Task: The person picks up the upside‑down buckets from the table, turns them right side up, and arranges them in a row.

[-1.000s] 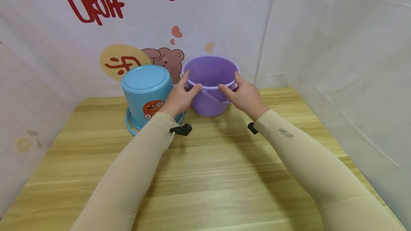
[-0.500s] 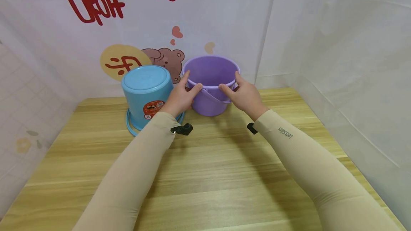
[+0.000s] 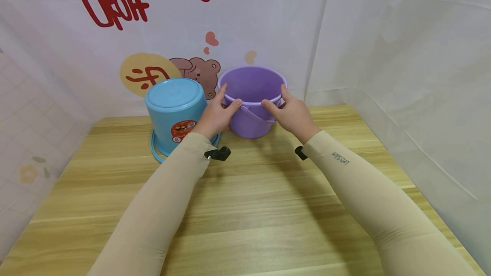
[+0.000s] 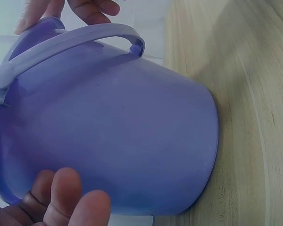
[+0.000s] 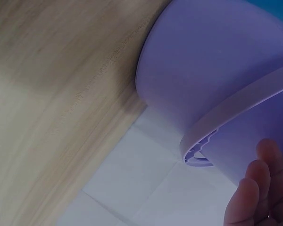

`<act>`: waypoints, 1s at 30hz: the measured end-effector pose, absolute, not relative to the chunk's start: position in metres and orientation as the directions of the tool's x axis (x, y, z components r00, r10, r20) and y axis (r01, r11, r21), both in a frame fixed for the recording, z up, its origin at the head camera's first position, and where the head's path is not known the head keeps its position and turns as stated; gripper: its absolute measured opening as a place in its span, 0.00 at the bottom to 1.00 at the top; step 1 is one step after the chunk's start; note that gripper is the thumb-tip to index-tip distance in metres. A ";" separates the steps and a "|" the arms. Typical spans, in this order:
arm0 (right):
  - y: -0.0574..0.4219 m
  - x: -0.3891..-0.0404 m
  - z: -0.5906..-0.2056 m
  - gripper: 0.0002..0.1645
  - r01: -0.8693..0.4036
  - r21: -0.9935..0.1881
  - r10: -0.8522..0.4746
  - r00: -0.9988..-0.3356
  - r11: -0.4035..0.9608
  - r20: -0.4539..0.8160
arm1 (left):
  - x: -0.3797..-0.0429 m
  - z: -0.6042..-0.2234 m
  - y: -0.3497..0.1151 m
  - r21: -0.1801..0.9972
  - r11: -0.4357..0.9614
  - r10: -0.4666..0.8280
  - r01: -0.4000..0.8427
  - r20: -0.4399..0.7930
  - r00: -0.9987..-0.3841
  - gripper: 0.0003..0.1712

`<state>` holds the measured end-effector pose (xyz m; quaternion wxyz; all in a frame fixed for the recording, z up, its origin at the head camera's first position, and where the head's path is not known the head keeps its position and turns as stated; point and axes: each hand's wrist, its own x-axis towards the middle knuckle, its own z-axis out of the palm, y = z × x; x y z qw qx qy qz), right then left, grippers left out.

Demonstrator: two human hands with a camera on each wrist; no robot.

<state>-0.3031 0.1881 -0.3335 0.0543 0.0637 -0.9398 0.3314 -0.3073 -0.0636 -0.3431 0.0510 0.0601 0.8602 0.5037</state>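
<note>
A purple bucket (image 3: 251,120) stands upright at the back of the wooden table, its open mouth facing up. My left hand (image 3: 216,116) grips its rim on the left, thumb over the front edge and fingers along the side. On the opposite side my right hand (image 3: 294,114) holds the rim the same way. The bucket's handle (image 4: 80,44) hangs down against the front wall. In the right wrist view the curled fingers (image 5: 269,183) lie beside the bucket wall. Close to my left hand, a light blue bucket (image 3: 174,97) stands upside down.
The blue bucket's handle (image 3: 158,153) lies round its base on the table (image 3: 245,208). A white printed cloth (image 3: 268,20) hangs right behind both buckets. White sheeting (image 3: 429,76) bounds the right side, and more hangs at the left.
</note>
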 end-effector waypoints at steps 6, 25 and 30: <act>0.188 -0.303 -0.333 0.66 -0.148 -0.613 -0.077 -0.987 0.776 0.140 | -0.307 -0.342 -0.063 0.875 0.480 0.154 0.056 -0.021 -0.988 0.51; 0.187 -0.303 -0.330 0.64 -0.153 -0.592 -0.096 -0.987 0.791 0.128 | -0.298 -0.347 -0.065 0.775 0.604 0.178 0.186 0.096 -0.979 0.53; 0.186 -0.295 -0.329 0.63 -0.215 -0.579 -0.114 -0.972 0.787 0.205 | -0.280 -0.343 -0.079 0.707 0.649 0.245 0.280 0.154 -0.957 0.52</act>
